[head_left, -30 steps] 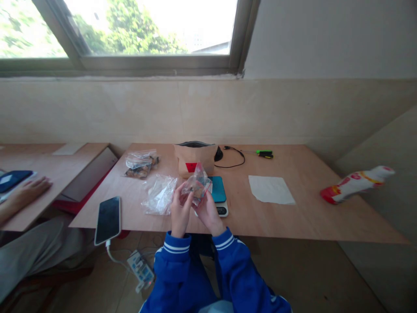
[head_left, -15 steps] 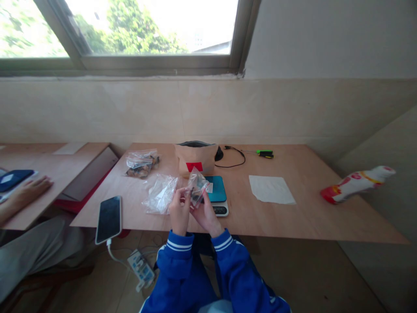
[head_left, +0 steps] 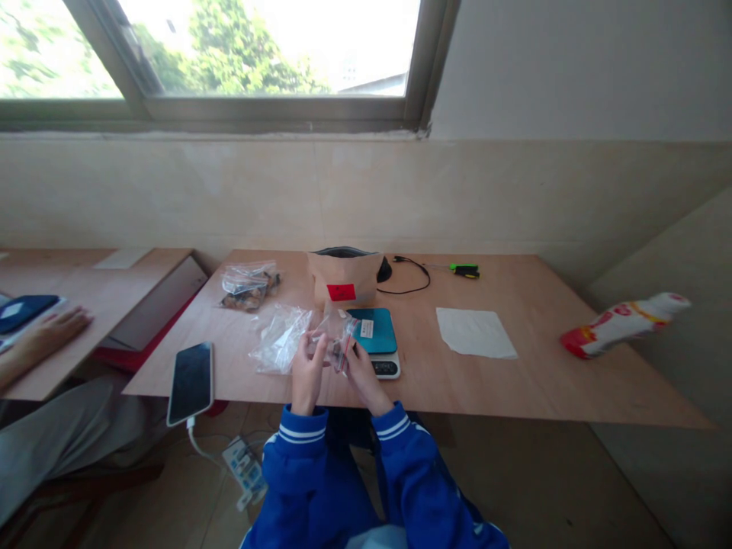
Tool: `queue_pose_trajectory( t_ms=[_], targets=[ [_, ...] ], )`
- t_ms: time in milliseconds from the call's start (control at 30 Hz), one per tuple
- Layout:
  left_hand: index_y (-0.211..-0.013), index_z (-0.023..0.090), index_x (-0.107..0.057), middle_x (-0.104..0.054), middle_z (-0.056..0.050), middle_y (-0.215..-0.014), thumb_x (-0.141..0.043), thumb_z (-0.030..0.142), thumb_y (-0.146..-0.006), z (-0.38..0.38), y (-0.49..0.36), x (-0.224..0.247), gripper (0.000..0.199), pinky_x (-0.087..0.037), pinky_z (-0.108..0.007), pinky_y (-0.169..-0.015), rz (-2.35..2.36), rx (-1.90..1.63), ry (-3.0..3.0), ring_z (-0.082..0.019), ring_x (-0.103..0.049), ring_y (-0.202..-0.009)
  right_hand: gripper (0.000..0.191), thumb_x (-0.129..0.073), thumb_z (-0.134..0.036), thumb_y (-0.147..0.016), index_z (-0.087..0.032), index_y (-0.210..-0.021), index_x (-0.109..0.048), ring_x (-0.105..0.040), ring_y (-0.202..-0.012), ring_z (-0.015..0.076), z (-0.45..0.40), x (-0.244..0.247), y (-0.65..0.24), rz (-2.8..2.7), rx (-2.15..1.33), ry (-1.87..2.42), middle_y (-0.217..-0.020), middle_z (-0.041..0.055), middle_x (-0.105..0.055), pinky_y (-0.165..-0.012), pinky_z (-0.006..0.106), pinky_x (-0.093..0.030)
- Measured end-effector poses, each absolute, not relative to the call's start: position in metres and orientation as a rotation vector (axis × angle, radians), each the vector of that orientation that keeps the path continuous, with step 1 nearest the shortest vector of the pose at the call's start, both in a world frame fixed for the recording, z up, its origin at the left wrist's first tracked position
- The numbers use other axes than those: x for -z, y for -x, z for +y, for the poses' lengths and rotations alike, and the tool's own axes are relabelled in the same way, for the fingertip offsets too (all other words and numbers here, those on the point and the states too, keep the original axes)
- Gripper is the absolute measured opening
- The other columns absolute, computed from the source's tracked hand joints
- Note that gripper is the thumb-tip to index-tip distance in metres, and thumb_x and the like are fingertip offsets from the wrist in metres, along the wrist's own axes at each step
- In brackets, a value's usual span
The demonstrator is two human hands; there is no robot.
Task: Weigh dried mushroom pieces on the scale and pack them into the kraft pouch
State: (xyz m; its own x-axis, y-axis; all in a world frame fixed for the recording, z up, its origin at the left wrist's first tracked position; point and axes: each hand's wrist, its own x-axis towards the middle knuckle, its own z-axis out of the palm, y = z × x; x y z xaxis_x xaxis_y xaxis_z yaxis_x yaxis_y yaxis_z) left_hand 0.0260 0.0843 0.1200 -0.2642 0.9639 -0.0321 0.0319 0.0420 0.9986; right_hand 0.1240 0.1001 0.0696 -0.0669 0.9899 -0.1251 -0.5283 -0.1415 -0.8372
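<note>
Between my two hands I hold a small clear zip bag point(head_left: 341, 329) with a reddish seal line; what lies inside is too small to make out. My left hand point(head_left: 309, 367) is closed on the bag's left side. On its right side, near the seal, my right hand point(head_left: 361, 372) pinches it. Just behind and right of the bag sits a kitchen scale point(head_left: 384, 335) with a teal top and a white front panel. Several empty clear plastic bags point(head_left: 281, 341) lie left of my left hand. Behind the scale stands an open brown paper pouch point(head_left: 346, 276) with a red label.
Filled zip bags point(head_left: 248, 286) lie at back left. A phone point(head_left: 191, 383) on a charging cable overhangs the front edge. To the right are a paper sheet point(head_left: 476, 333), screwdrivers point(head_left: 464, 270), a black cable point(head_left: 428, 276) and a bottle point(head_left: 623, 326). Another person's hand point(head_left: 62, 328) rests on the left table.
The small zip bag has tipped from upright to slanting right and come lower. My left hand has shifted slightly left, and more of the scale's teal top shows.
</note>
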Motion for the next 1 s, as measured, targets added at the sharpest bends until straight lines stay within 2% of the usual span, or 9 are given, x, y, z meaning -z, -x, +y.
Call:
queue_pose_trajectory(
  t_ms=[133,267,467,600,667,867,1000],
  targets=[
    [-0.077,0.016,-0.060,-0.064,-0.003,-0.072,-0.064,0.052,-0.071,0.086,-0.014,-0.120,0.037,-0.048,-0.026,-0.062,1.556,-1.371,-1.143,-0.016,-0.061,-0.067,0.051,-0.068,-0.067,-0.064,-0.019,-0.083,-0.061,-0.052,-0.062,0.0121,0.098,-0.073,-0.134,-0.972,-1.429,1.022,-0.071,-0.0005,-0.059,-0.054,0.023,-0.042],
    [-0.064,0.016,-0.056,-0.054,0.001,-0.062,-0.063,0.048,-0.071,0.087,0.002,-0.119,0.033,-0.041,-0.024,-0.063,1.583,-1.394,-1.208,-0.013,-0.052,-0.064,0.053,-0.065,-0.068,-0.067,-0.018,-0.084,-0.062,-0.048,-0.055,0.0102,0.094,-0.083,-0.145,-1.111,-1.505,1.028,-0.066,-0.0020,-0.057,-0.051,0.022,-0.040],
    [-0.067,0.016,-0.055,-0.052,0.003,-0.061,-0.065,0.050,-0.068,0.087,0.020,-0.117,0.035,-0.039,-0.023,-0.060,1.530,-1.440,-1.056,-0.011,-0.049,-0.061,0.041,-0.062,-0.056,-0.078,-0.020,-0.098,-0.066,-0.054,-0.062,0.0122,0.090,-0.098,-0.153,-1.153,-1.528,0.999,-0.078,0.0003,-0.063,-0.054,0.023,-0.043],
    [-0.072,0.017,-0.055,-0.052,0.004,-0.060,-0.067,0.052,-0.068,0.086,0.024,-0.118,0.038,-0.037,-0.021,-0.051,1.454,-1.360,-1.097,-0.010,-0.049,-0.056,0.026,-0.065,-0.045,-0.079,-0.021,-0.088,-0.071,-0.056,-0.074,0.0148,0.090,-0.103,-0.151,-1.226,-1.291,1.026,-0.084,0.0019,-0.063,-0.067,0.025,-0.045],
    [-0.076,0.017,-0.055,-0.053,0.004,-0.060,-0.065,0.055,-0.070,0.086,0.024,-0.118,0.039,-0.039,-0.021,-0.050,1.445,-1.336,-1.146,-0.011,-0.050,-0.056,0.023,-0.067,-0.043,-0.078,-0.021,-0.085,-0.072,-0.056,-0.074,0.0153,0.091,-0.104,-0.149,-1.207,-1.216,1.049,-0.083,0.0024,-0.064,-0.068,0.026,-0.045],
    [-0.079,0.018,-0.056,-0.056,0.000,-0.069,-0.055,0.056,-0.080,0.085,0.018,-0.105,0.038,-0.044,-0.024,-0.055,1.541,-1.401,-1.355,-0.013,-0.052,-0.061,0.031,-0.059,-0.048,-0.083,-0.020,-0.090,-0.068,-0.048,-0.056,0.0105,0.093,-0.103,-0.140,-0.867,-1.134,1.079,-0.078,0.0019,-0.063,-0.052,0.025,-0.039],
    [-0.088,0.018,-0.057,-0.056,0.000,-0.071,-0.053,0.057,-0.081,0.085,0.020,-0.101,0.040,-0.044,-0.024,-0.052,1.566,-1.452,-1.283,-0.012,-0.053,-0.059,0.033,-0.059,-0.050,-0.081,-0.019,-0.090,-0.067,-0.044,-0.051,0.0088,0.096,-0.104,-0.144,-0.656,-1.269,0.952,-0.069,-0.0007,-0.057,-0.046,0.023,-0.033]
  ],
)
